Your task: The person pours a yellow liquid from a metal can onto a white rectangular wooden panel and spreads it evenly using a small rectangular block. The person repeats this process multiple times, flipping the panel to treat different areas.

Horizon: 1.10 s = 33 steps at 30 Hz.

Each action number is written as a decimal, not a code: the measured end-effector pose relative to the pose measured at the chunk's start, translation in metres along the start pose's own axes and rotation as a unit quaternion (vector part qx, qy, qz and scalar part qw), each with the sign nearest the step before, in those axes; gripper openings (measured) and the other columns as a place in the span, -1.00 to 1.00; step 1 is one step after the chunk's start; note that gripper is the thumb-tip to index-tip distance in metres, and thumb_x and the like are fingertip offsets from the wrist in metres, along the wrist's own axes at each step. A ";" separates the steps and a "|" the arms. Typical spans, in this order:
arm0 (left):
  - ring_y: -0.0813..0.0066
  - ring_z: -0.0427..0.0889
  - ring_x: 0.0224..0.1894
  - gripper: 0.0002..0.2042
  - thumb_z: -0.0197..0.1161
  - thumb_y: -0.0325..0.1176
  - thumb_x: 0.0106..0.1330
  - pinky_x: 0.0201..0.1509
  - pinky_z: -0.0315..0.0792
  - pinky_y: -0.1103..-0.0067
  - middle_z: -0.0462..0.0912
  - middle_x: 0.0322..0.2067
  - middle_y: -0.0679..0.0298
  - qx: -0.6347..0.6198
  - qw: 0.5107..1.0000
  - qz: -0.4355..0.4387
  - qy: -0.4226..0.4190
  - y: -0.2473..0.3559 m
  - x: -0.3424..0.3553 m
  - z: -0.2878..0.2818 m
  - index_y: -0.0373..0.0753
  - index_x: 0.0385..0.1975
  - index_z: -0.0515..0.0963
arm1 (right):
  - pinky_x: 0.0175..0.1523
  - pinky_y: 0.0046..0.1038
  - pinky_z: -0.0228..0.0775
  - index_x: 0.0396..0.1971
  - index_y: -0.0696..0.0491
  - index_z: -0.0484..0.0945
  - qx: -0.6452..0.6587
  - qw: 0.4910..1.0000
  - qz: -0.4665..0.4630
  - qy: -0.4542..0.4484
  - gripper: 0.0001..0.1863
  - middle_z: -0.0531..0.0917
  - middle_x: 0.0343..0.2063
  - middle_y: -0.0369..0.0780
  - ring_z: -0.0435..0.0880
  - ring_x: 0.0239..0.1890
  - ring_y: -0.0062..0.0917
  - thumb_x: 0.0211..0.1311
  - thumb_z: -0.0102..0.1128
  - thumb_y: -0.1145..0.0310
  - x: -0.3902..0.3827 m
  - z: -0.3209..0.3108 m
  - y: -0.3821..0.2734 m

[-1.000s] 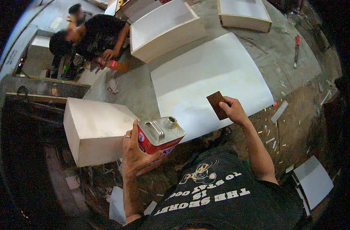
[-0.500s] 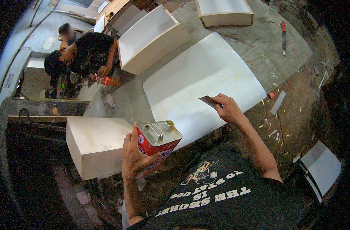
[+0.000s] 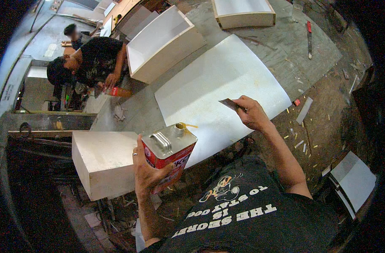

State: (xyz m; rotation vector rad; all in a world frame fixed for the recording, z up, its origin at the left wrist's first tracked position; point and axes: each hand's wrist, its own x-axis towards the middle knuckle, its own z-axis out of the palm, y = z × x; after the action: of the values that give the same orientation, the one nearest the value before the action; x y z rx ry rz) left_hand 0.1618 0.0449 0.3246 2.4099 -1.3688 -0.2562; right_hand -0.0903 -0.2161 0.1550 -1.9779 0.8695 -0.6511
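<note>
My left hand grips a rectangular red metal can with a silver top and wire-like handle. Yellow liquid coats its open spout, and a thin yellow strand sticks out to the right from the mouth. In my right hand is a thin dark scraper, its flat blade pointing left above a large white sheet. The sheet lies on the grey worktable, with faint yellowish marks on its surface. The can is by the sheet's near left edge, beside a pale wooden box.
Two open wooden boxes with white insides, one left and one far, stand on the table. A red-handled tool lies at the far right. A co-worker leans in at left, holding an orange bottle. Scraps litter the right.
The can has shifted slightly left and up in my left hand, and its top has turned. A yellow strand now shows at the spout. My right hand with the scraper has moved slightly up.
</note>
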 end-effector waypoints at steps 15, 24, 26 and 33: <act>0.13 0.27 0.37 -0.41 -0.03 -0.18 0.56 0.43 0.27 0.17 0.22 0.36 -0.03 -0.479 0.836 -0.054 0.260 -0.082 -0.027 0.017 -0.24 0.48 -0.03 | 0.05 -0.31 0.33 -0.01 -0.35 0.61 -0.256 0.911 -0.295 -0.135 -0.62 0.57 -0.20 -0.32 0.54 -0.05 -0.44 0.20 0.15 0.39 0.031 0.063 -0.014; 0.09 0.33 0.32 0.18 0.63 -0.34 -0.15 0.40 0.29 0.16 0.28 0.32 -0.04 -0.319 0.783 0.017 0.534 -0.088 0.059 0.018 -0.32 0.48 -0.07 | 0.07 -0.27 0.36 0.03 -0.22 0.63 -0.319 0.887 -0.227 -0.243 -0.65 0.58 -0.17 -0.25 0.54 -0.03 -0.38 0.29 0.11 0.43 0.027 0.078 -0.002; 0.07 0.23 0.38 0.25 0.69 -0.32 -0.17 0.44 0.22 0.15 0.20 0.35 -0.06 -0.284 0.776 0.056 0.560 -0.101 0.099 0.030 -0.33 0.49 -0.14 | 0.06 -0.26 0.36 -0.03 -0.19 0.67 -0.316 0.891 -0.198 -0.259 -0.69 0.60 -0.19 -0.25 0.55 -0.03 -0.36 0.29 0.09 0.42 0.026 0.078 -0.010; -0.08 0.16 0.41 0.32 0.70 -0.04 -0.21 0.48 0.14 0.12 0.10 0.36 -0.18 -0.159 0.789 -0.118 0.582 -0.179 0.173 0.083 -0.36 0.47 -0.14 | 0.04 -0.25 0.39 -0.07 -0.12 0.68 -0.368 0.882 -0.134 -0.262 -0.71 0.65 -0.17 -0.24 0.57 -0.04 -0.35 0.28 0.07 0.41 0.050 0.067 -0.037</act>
State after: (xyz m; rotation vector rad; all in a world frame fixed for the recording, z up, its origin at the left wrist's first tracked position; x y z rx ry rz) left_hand 0.3656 -0.0375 0.1810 1.7851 -0.3856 0.7734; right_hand 0.0000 -0.2074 0.1592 -2.8018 0.5342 0.1383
